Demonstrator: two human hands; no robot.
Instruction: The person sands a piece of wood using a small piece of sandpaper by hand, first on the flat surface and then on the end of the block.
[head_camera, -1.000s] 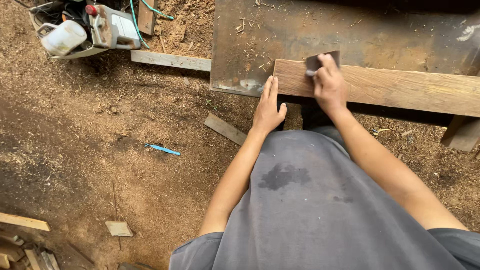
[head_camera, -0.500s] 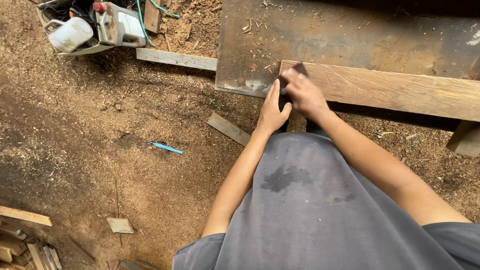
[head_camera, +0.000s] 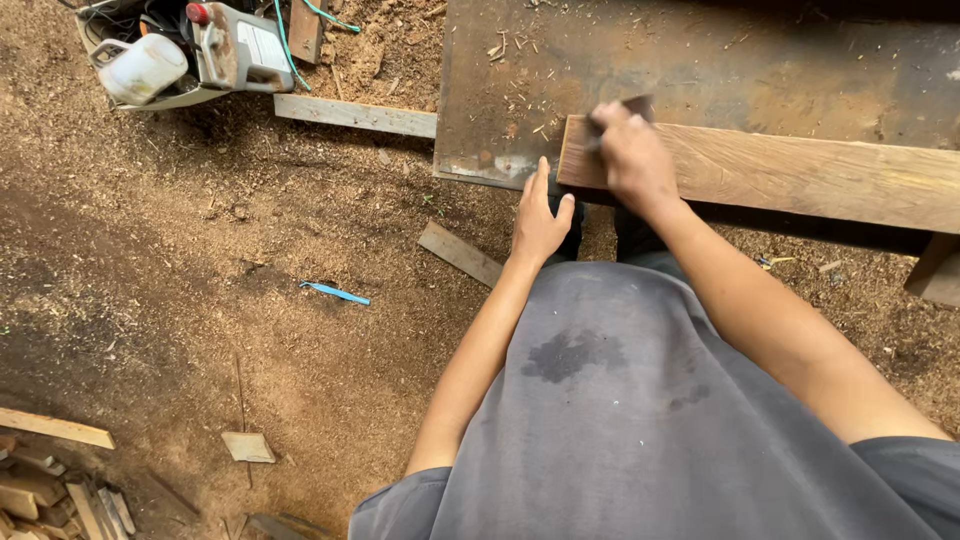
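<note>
A long brown wooden plank (head_camera: 800, 175) lies across a dark, dusty work surface (head_camera: 700, 60). My right hand (head_camera: 632, 155) presses a small dark sanding pad (head_camera: 625, 108) onto the plank's left end; most of the pad is hidden under my fingers. My left hand (head_camera: 540, 218) rests with fingers together against the plank's near left corner, just below the right hand. My grey shirt fills the lower right of the view.
Sawdust covers the ground. A chainsaw (head_camera: 235, 45) and a white jug (head_camera: 140, 68) sit at the top left, a pale board (head_camera: 355, 115) beside them. A wood offcut (head_camera: 460, 253), a blue strip (head_camera: 335, 292) and scrap pieces (head_camera: 50, 480) lie around.
My right hand has slid the pad leftwards along the plank to its left end. My left hand has stayed at the plank's corner.
</note>
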